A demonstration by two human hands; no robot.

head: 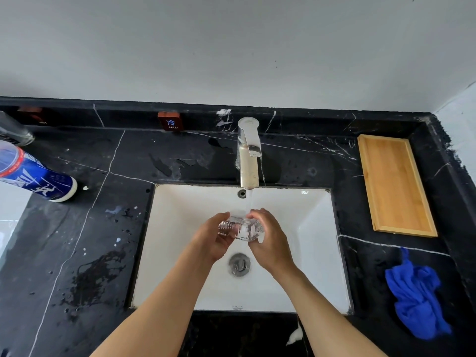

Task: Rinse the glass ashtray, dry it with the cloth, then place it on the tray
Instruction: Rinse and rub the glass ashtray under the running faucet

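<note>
left hand (pixel 215 238) and right hand (pixel 270 240) clasp glass ashtray (pixel 240 228) under running faucet (pixel 248 153), above sink (pixel 309 228).

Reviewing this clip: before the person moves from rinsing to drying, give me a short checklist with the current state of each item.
1. Glass ashtray held by both the left hand and the right hand: ok.
2. Ashtray under the running stream from the faucet, over the sink: ok.
3. Ashtray fully rinsed: cannot tell.
4. Blue cloth lying free on the counter to the right: ok.
5. Wooden tray has room for the ashtray: ok.
6. Water turned off: not ok, it is flowing.
</note>
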